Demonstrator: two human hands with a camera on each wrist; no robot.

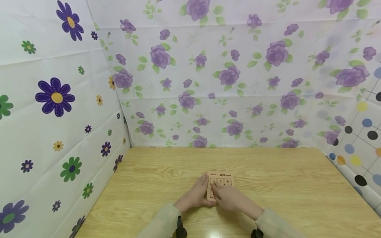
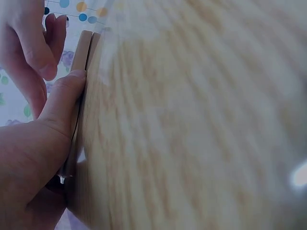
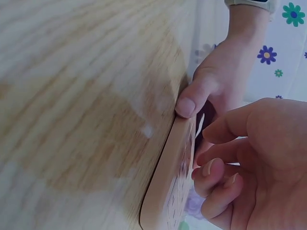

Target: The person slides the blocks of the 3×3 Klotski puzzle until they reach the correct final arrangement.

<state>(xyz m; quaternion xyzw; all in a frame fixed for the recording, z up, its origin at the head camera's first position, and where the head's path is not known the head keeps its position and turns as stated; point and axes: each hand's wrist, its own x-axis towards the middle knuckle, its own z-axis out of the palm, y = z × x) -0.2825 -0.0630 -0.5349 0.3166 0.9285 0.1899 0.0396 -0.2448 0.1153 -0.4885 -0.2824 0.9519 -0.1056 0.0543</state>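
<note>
Presently, a flower-printed sheet (image 1: 32,138) hangs well left of the number board (image 1: 220,177). The left hand (image 1: 197,195) takes the board in its grip at the left and near edges, thumb against the near side. The board lies on the wooden counter (image 1: 282,185), its top-row number tiles (image 1: 220,181) reading 2, 3, 6. Over the board's near right portion, the right hand (image 1: 230,197) reaches in, its grip relaxed, fingers loosely bent.
</note>
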